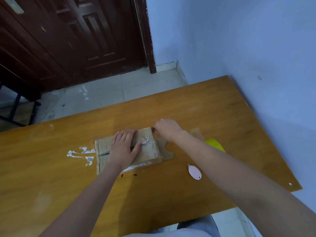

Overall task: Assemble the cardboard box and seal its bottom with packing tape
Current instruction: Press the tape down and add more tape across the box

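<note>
Pressing flat, the left hand rests on the box at frame centre; the right hand pinches its far right corner. Its long axis runs left-right across the table.

Left hand covers the box centre seam. Right hand fingertips hidden behind the far corner; grip unreadable. Yellow object mostly behind right forearm. Label print too small.
</note>
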Demonstrator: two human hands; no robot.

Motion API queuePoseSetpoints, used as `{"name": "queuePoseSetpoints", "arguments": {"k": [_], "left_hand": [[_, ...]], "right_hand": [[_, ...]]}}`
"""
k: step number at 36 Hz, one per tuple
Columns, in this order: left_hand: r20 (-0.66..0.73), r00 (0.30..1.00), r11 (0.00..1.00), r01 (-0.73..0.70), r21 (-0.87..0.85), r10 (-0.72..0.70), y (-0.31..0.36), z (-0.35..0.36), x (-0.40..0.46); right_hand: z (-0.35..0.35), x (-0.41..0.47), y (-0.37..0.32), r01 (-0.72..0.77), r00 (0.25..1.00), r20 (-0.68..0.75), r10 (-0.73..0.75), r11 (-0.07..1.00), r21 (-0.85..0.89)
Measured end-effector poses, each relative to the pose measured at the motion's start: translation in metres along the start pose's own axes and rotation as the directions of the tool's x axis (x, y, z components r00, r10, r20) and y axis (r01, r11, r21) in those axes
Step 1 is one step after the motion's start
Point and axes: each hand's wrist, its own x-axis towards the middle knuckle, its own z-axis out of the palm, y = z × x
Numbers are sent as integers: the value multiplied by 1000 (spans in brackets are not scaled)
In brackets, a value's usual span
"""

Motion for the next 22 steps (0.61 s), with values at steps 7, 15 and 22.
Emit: {"name": "queuePoseSetpoints", "arguments": {"k": [7, 15, 22], "left_hand": [[10, 1000, 1000, 7, 2, -7, 0, 1, 0], [6, 1000, 1000, 7, 14, -7, 1, 1, 0], [8, 1000, 1000, -3, 8, 3, -1, 4, -1]], "right_hand": [[15, -11, -4, 29, 992, -122, -29, 1000, -8], [20, -20, -16, -13, 993, -119, 12, 1000, -5], [20, -31, -19, -58, 998, 27, 56, 993, 100]]}}
